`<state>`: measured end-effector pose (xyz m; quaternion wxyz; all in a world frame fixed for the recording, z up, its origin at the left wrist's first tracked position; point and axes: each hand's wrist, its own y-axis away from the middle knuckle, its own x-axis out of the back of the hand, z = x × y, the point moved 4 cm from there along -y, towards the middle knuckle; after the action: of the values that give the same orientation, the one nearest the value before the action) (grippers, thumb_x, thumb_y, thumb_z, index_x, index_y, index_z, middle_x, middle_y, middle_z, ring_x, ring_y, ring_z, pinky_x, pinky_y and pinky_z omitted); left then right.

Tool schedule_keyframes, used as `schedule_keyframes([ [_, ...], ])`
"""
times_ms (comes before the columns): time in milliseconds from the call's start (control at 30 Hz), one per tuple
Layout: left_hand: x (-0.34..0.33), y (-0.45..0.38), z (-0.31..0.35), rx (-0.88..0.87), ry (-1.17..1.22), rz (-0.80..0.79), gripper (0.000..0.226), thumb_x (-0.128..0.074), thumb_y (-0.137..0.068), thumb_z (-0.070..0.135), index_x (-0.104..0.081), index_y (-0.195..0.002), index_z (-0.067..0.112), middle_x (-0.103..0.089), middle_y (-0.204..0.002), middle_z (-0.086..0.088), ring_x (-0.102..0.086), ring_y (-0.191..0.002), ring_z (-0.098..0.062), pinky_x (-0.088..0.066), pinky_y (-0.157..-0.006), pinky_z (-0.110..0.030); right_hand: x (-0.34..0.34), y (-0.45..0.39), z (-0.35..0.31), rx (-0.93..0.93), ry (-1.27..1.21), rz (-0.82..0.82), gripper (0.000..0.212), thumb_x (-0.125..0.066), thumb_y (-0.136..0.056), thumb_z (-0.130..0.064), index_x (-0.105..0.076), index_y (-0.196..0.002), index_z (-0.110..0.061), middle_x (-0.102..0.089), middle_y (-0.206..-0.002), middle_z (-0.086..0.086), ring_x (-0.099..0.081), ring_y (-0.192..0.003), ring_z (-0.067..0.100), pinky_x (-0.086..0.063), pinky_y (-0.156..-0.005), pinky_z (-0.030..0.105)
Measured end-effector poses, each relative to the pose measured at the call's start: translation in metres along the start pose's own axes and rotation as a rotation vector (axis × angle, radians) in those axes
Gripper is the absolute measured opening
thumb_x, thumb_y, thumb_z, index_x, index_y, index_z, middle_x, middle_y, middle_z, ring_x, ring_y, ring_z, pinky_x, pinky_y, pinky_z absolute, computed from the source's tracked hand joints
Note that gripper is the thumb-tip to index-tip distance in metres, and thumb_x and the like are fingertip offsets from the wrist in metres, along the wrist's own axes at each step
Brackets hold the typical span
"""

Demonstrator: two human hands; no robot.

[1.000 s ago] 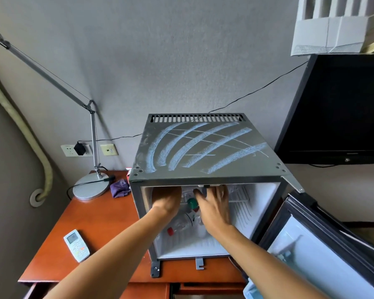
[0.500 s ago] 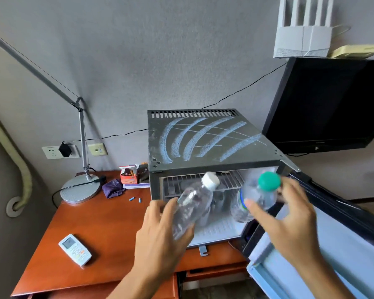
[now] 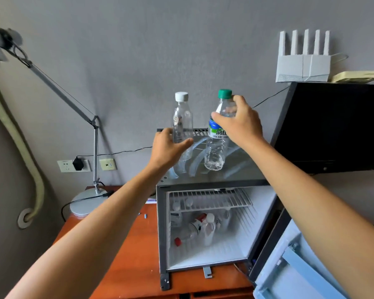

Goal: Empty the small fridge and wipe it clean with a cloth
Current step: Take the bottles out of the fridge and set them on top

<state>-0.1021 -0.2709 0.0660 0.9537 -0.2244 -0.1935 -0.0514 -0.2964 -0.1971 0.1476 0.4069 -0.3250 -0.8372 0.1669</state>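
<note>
The small fridge [image 3: 162, 229] stands on the wooden desk with its door [image 3: 294, 262] swung open to the right. My left hand [image 3: 168, 147] grips a clear white-capped bottle [image 3: 181, 119] upright over the fridge's grey top [image 3: 242, 169]. My right hand [image 3: 240, 124] holds a green-capped water bottle [image 3: 216, 147] by its neck, its base at or just above the top. Inside, under a wire shelf [image 3: 209, 200], several more bottles [image 3: 201, 229] lie and stand; one has a red cap [image 3: 178, 241].
A black TV [image 3: 337, 126] hangs close to the right of the fridge, with a white router [image 3: 302, 67] on it. A desk lamp [image 3: 89, 203] stands at the left on the desk [image 3: 138, 266]. Wall sockets [image 3: 73, 166] sit behind.
Both hands pulled a bottle each out of the fridge and lifted them up onto its top. The camera view has risen and pulled back.
</note>
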Motion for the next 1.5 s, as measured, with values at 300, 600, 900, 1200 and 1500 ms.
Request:
schedule_keyframes([
  [300,-0.017,-0.013,-0.054,0.156,-0.046,-0.11,0.07,-0.079,-0.053,0.059,-0.052,-0.109,0.026,-0.061,-0.116,-0.007,-0.066,-0.101,-0.022,-0.062,-0.085,-0.044,-0.007,-0.001,0.005,-0.059,0.001,-0.065,0.047,-0.064,-0.079,-0.043,-0.047,-0.116,-0.02,-0.062,-0.105,-0.002,-0.06,-0.092,0.027,-0.05,-0.079,0.038],
  [600,-0.004,0.044,-0.027,-0.084,-0.287,0.087,0.067,-0.077,-0.082,0.038,-0.045,-0.134,0.011,-0.04,-0.119,0.0,-0.041,-0.115,-0.018,-0.039,-0.099,-0.03,0.013,0.065,0.016,0.182,-0.227,0.394,0.049,-0.063,-0.086,-0.035,-0.054,-0.122,-0.003,-0.058,-0.117,0.012,-0.056,-0.108,0.029,-0.048,-0.092,0.043],
  [900,-0.081,0.205,-0.119,-0.272,-0.679,-0.418,0.045,-0.05,-0.087,0.051,-0.061,-0.119,0.021,-0.06,-0.11,0.003,-0.061,-0.101,-0.019,-0.052,-0.086,-0.035,-0.136,0.251,0.168,0.106,0.222,-0.308,0.016,-0.062,-0.085,-0.038,-0.051,-0.093,-0.03,-0.068,-0.08,-0.011,-0.065,-0.067,0.012,-0.049,-0.054,0.028],
  [1200,-0.127,0.195,-0.183,0.053,-0.804,-0.618,0.087,-0.036,-0.088,0.071,-0.022,-0.159,0.024,-0.038,-0.158,0.0,-0.04,-0.142,-0.022,-0.032,-0.117,-0.037,-0.23,0.189,0.261,-0.116,0.517,-0.706,0.056,-0.06,-0.092,-0.039,-0.036,-0.143,-0.031,-0.042,-0.146,0.008,-0.055,-0.124,0.029,-0.055,-0.076,0.035],
  [1500,-0.136,0.191,-0.186,0.116,-0.732,-0.601,0.087,-0.048,-0.089,0.066,-0.016,-0.159,0.027,-0.034,-0.161,0.003,-0.039,-0.144,-0.02,-0.032,-0.117,-0.034,-0.217,0.191,0.233,-0.069,0.466,-0.777,0.038,-0.059,-0.099,-0.035,-0.047,-0.134,-0.029,-0.066,-0.124,0.003,-0.067,-0.104,0.024,-0.056,-0.078,0.032],
])
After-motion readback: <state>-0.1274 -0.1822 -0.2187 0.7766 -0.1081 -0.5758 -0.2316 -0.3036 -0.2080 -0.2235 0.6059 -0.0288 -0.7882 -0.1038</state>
